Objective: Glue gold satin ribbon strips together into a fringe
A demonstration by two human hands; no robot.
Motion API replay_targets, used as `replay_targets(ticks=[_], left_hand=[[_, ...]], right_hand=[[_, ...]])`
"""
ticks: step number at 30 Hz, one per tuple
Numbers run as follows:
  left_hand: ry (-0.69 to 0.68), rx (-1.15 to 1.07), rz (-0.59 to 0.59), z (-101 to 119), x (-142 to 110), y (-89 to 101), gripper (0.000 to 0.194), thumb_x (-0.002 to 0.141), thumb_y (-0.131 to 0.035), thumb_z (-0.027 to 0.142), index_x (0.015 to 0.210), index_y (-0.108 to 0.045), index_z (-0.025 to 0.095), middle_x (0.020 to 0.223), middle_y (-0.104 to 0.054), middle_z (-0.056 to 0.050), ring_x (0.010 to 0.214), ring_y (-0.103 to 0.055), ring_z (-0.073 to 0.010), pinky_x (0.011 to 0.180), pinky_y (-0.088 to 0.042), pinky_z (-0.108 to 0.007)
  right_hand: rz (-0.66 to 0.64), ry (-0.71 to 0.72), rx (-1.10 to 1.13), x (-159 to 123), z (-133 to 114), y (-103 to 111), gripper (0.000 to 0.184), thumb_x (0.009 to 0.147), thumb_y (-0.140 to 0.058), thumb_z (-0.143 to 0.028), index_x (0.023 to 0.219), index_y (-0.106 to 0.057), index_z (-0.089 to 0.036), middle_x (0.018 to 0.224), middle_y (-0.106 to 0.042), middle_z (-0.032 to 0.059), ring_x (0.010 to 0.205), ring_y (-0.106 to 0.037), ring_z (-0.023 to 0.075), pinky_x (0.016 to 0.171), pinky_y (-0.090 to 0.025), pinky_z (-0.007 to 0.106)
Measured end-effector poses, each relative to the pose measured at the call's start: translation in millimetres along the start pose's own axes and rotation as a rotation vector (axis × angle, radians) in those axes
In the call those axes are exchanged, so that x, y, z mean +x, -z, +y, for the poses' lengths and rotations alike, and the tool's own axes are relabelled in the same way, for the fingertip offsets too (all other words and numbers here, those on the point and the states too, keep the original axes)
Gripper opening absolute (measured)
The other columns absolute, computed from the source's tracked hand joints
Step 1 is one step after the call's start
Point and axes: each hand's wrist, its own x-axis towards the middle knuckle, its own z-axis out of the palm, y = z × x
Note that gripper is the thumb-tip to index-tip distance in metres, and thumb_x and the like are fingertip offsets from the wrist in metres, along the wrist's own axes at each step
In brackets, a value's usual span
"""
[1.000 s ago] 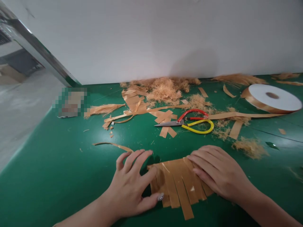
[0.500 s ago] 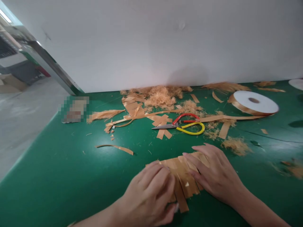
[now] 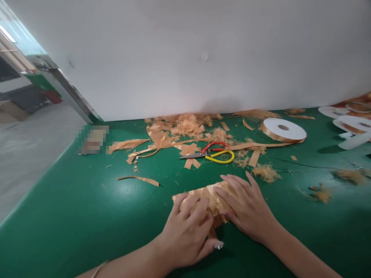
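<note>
A bunch of tan ribbon strips (image 3: 209,196) lies gathered on the green table (image 3: 75,216) near its front. My left hand (image 3: 188,231) rests on the bunch's near left part with its fingers curled over the strips. My right hand (image 3: 246,208) lies flat on the right part, fingers stretched out and pressing the strips down. Both hands touch the bunch.
Scissors with a red and a yellow handle (image 3: 213,153) lie behind the hands among loose ribbon pieces and frayed fibre (image 3: 188,125). A ribbon spool (image 3: 282,129) sits at the back right, more spools (image 3: 352,123) at the far right. A white wall runs along the table's back.
The spread-out strips have been pushed together into a tighter bunch. My left hand moved right onto them and curled. The view has shifted, so more of the table's right side shows.
</note>
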Motion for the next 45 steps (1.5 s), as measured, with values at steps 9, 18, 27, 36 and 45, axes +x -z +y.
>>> replay_targets(ticks=[9,18,27,36,45], left_hand=[[-0.024,0.024,0.054,-1,-3,-0.7,0.047,0.089,-0.031,0.05,0.103,-0.059,0.014,0.109,-0.059,-0.013,0.106,-0.049,-0.0288,0.101,-0.029,-0.051],[-0.152,-0.094,0.014,-3,-1,-1.7,0.053,0.091,-0.03,0.05,0.114,-0.048,0.006,0.093,-0.063,-0.014,0.089,-0.056,-0.0249,0.085,-0.043,-0.044],[-0.155,0.146,0.102,2,-4,2.3,0.026,0.081,-0.051,0.02,0.106,-0.057,0.016,0.114,-0.059,-0.011,0.113,-0.048,-0.028,0.101,-0.028,-0.05],[-0.198,-0.03,-0.079,-1,-6,-1.5,0.016,0.083,-0.05,0.029,0.088,-0.058,0.016,0.084,-0.061,-0.004,0.086,-0.055,-0.0205,0.088,-0.037,-0.042],[0.006,-0.018,-0.123,-15,11,4.9,0.011,0.085,-0.048,0.022,0.091,-0.057,0.019,0.093,-0.062,-0.004,0.094,-0.053,-0.0207,0.079,-0.034,-0.037]], right_hand=[[0.118,-0.074,0.025,1,12,8,0.034,0.09,-0.041,-0.036,0.117,-0.051,-0.017,0.112,-0.049,0.0152,0.112,-0.046,0.0285,0.101,-0.029,0.056],[0.097,-0.274,0.273,-3,34,-6,0.051,0.091,-0.042,-0.028,0.137,-0.023,-0.014,0.098,-0.067,0.0082,0.109,-0.053,0.0256,0.095,-0.035,0.048],[0.201,-0.37,0.215,5,43,-19,0.03,0.088,-0.043,-0.032,0.113,-0.047,-0.017,0.105,-0.061,0.0113,0.102,-0.054,0.0264,0.088,-0.041,0.044],[0.195,-0.678,0.363,4,61,-25,0.028,0.089,-0.042,-0.033,0.112,-0.046,-0.017,0.083,-0.066,0.0063,0.079,-0.062,0.0215,0.069,-0.046,0.034],[0.163,-0.32,0.363,8,64,-20,0.02,0.089,-0.041,-0.016,0.083,-0.06,-0.02,0.083,-0.066,0.0053,0.081,-0.06,0.0189,0.074,-0.048,0.036]])
